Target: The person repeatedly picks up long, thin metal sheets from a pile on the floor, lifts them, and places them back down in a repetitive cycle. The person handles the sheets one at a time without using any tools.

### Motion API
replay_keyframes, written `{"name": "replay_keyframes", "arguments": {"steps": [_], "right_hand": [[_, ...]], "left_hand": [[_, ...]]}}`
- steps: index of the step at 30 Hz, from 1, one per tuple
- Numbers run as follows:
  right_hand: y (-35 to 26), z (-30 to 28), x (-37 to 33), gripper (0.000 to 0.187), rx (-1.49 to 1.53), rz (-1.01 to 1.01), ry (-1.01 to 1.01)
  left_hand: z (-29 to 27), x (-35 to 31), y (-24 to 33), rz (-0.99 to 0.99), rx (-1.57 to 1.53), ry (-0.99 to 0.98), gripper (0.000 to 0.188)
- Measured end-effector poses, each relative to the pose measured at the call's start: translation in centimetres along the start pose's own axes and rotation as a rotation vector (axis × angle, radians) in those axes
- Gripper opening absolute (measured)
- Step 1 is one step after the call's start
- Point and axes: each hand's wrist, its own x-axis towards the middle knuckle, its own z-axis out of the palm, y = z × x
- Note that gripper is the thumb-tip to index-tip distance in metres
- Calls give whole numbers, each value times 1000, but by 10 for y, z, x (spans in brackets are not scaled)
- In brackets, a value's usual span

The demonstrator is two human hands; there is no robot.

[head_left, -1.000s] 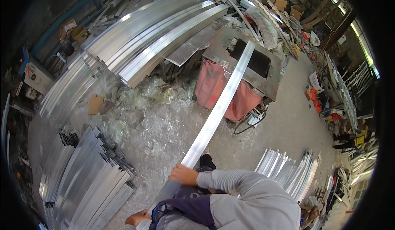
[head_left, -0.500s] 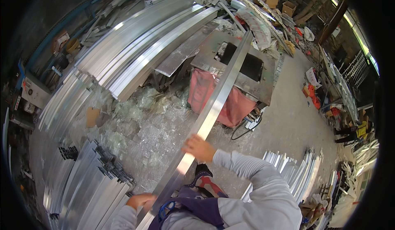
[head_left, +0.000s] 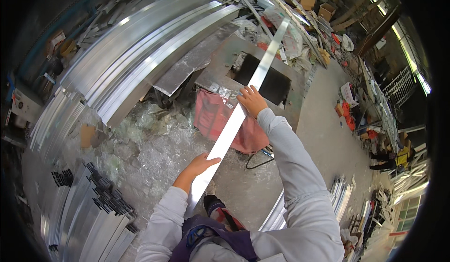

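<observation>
A long, straight silvery aluminium profile (head_left: 228, 134) slants from near my waist up to the far right, its upper face shining white. Midway along it my right hand (head_left: 252, 101) is closed on it, fingers laid over the top. Nearer my body, my left hand (head_left: 198, 165) grips the left edge with its thumb across the top face, the other fingers partly hidden. Beneath the far half lies a worn metal table (head_left: 217, 61) with a dark rectangular opening (head_left: 277, 81). A red cloth (head_left: 211, 116) hangs from the table's near side.
Long aluminium profiles (head_left: 154, 51) are stacked at the far left. Bundled profiles with black ends (head_left: 93, 215) stand at the near left. Crumpled clear plastic film (head_left: 126, 163) covers the floor between. Cardboard boxes (head_left: 307, 2) and scrap lie far back. A person in yellow (head_left: 402, 158) is at the right.
Both hands have moved forward and up along with the profile: the right now over the table's near edge, the left out from beside my waist. The profile has turned, showing its bright face.
</observation>
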Motion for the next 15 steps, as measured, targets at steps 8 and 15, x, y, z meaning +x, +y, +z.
{"name": "replay_keyframes", "arguments": {"steps": [8, 15], "right_hand": [[-172, -25, -44, 27, 343, -396, -187], [-430, -87, -97, 16, 642, -550, 4]], "left_hand": [[11, -172, -171, -56, -189, -14, 63], [42, -387, -377, -574, -490, 283, 77]]}}
